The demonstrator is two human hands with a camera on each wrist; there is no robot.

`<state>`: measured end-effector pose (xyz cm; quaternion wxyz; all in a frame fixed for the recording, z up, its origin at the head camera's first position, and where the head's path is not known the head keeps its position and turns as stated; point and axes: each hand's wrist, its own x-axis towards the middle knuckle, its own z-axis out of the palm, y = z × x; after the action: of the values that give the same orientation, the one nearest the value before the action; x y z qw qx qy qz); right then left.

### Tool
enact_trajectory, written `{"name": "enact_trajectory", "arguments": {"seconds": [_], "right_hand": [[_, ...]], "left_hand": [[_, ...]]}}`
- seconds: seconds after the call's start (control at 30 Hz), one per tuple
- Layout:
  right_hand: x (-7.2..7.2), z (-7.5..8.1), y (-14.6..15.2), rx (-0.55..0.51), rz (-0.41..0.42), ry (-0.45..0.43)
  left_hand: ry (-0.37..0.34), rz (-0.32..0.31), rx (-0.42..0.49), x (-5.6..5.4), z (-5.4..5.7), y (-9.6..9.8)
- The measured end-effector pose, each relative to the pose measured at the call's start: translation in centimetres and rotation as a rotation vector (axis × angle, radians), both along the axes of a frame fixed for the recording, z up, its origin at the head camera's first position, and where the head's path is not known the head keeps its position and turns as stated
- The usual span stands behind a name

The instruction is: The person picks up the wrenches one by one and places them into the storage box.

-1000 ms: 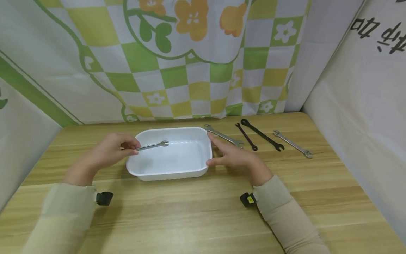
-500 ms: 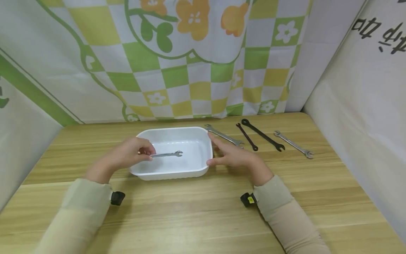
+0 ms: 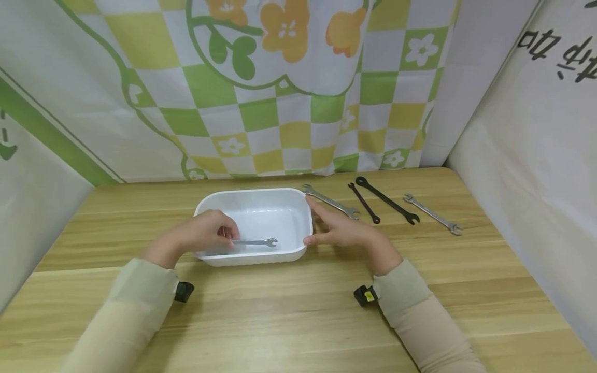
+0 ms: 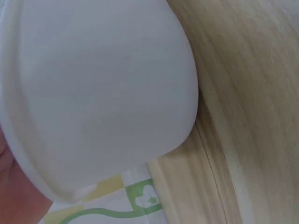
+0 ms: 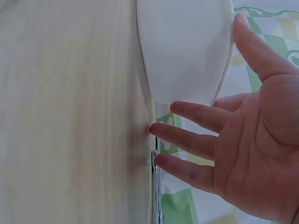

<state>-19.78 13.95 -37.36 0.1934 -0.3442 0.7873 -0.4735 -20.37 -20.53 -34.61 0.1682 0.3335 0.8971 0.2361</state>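
A white rectangular dish (image 3: 261, 259) stands on the wooden table. My left hand (image 3: 207, 230) reaches over its left end and pinches a small silver wrench (image 3: 254, 242), whose open end points right, low inside the dish. In the left wrist view the dish's outer wall (image 4: 107, 93) hides most of this hand, and the wrench is out of sight. At the dish's right end rests my right hand (image 3: 342, 228), thumb and fingertips against the rim. The right wrist view shows the fingers (image 5: 196, 116) of that hand extended and spread beside the dish (image 5: 187, 51).
To the right of the dish lie a silver open-end wrench (image 3: 330, 201), a thin dark red wrench (image 3: 364, 202), a black wrench (image 3: 388, 200) and another silver wrench (image 3: 432, 214). A checkered cloth (image 3: 261, 114) hangs behind the table (image 3: 280, 321).
My left hand has moved right and down, carrying the small wrench from over the dish's left rim to low inside it. The right hand has stayed at the right end.
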Motion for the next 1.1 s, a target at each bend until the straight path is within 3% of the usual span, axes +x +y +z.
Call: {"name": "enact_trajectory", "arguments": {"seconds": [0.43,0.8,1.1], "right_hand": [[0.2,0.2,0.0,0.077,-0.04,0.004],[0.3,0.3,0.0,0.101,-0.048,-0.002],[0.3,0.4,0.0,0.145,-0.064,0.007]], "left_hand": [[-0.111,0.016,-0.031,-0.1,-0.5,0.3],[-0.114,0.032,-0.061,-0.4,-0.7,0.5],[-0.089,-0.001,-0.056,-0.9,-1.2,0.5]]}}
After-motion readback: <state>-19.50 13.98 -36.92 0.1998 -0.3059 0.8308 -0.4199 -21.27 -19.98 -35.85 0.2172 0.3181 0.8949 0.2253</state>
